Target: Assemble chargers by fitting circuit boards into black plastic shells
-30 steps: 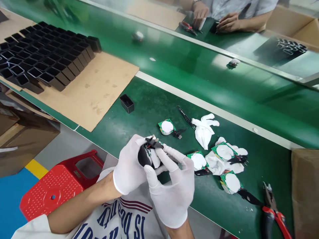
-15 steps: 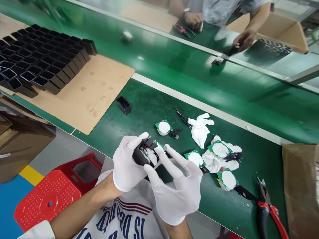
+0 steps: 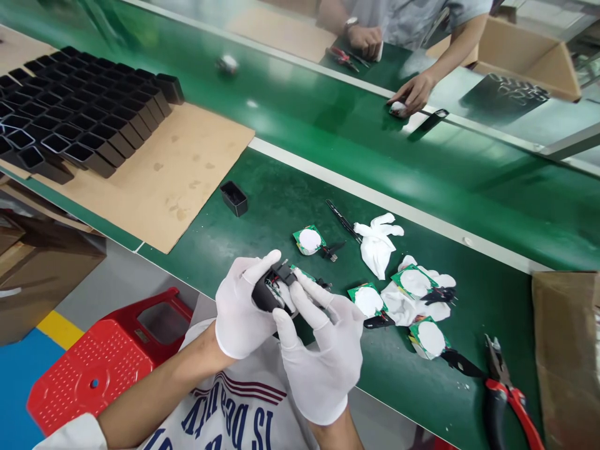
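My left hand (image 3: 244,306), in a white glove, is wrapped round a black plastic case (image 3: 264,294) with wires and a white round part inside. The gloved fingers of my right hand (image 3: 321,337) press on a black connector piece (image 3: 284,273) at the case's open end. Behind my right fingers a green circuit board shows in part. Beyond my hands lies a board with a white disc (image 3: 310,240). Several similar boards (image 3: 369,300) rest to the right, one on a crumpled white glove (image 3: 400,304). Another white glove (image 3: 377,244) covers the end of black tweezers (image 3: 344,220).
Rows of black cases (image 3: 89,112) stand on cardboard (image 3: 187,169) at the left. A single short case (image 3: 234,198) stands nearer. Red-handled pliers (image 3: 504,387) and a carton (image 3: 565,350) are at the right. Across the green belt a person's hand (image 3: 417,94) touches a board.
My right hand has shifted slightly left, with its fingers drawn closer onto the connector piece. Across the belt, the other person has put down a black case and reached to a board.
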A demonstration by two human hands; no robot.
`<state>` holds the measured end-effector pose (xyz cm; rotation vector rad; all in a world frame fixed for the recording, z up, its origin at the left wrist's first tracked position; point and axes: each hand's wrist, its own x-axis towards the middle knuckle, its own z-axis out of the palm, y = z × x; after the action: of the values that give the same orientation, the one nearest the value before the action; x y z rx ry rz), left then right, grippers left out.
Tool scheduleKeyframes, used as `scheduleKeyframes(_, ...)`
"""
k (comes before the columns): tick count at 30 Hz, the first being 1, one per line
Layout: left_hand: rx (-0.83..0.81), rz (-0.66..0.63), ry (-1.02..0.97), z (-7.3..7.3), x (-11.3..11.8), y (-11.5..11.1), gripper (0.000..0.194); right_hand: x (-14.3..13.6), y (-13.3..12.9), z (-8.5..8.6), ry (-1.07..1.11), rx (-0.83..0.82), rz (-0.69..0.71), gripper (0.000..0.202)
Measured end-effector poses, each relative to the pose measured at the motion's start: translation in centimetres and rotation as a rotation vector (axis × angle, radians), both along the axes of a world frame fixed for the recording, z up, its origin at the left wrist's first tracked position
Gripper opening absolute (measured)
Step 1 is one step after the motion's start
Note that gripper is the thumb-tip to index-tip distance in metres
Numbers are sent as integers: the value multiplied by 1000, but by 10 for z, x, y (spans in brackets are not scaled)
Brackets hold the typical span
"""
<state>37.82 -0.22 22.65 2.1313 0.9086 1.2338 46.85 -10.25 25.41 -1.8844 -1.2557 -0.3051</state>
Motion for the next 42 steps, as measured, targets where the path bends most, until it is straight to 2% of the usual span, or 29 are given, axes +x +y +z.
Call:
scheduleKeyframes(4, -16, -29, -23, -1, 1, -1, 50, 1, 0, 0, 19, 11, -9, 22)
scheduleKeyframes(9, -37, -56, -14, 7, 2, 1, 54, 5, -2, 4, 29, 27, -22, 30)
scheduleKeyframes(15, -34, -44, -17, 8, 1, 2, 60, 5, -1, 17, 349, 31, 55, 19)
scheduleKeyframes(20, -7, -51, -25, 7, 1, 4, 58, 9, 1, 20, 436, 64, 107, 14)
scheduleKeyframes(23, -59, -90, -31, 7, 0, 6, 59, 16, -3, 20, 545, 53, 184, 16)
scheduleKeyframes(26, -126, -114, -42, 7, -1, 7, 60, 21, -7, 20, 475, 47, 262, 22)
scheduleKeyframes(30, -122, -109, -55, 9, -3, 8, 57, 18, -5, 23, 437, 49, 240, 25)
scheduleKeyframes(37, -70, -182, -56, 13, -5, 9, 58, 23, 3, 33, 820, -32, 251, 17)
scheduleKeyframes(42, -141, -277, -89, 13, -4, 9, 62, 25, -1, 35, 900, -21, 244, 13)
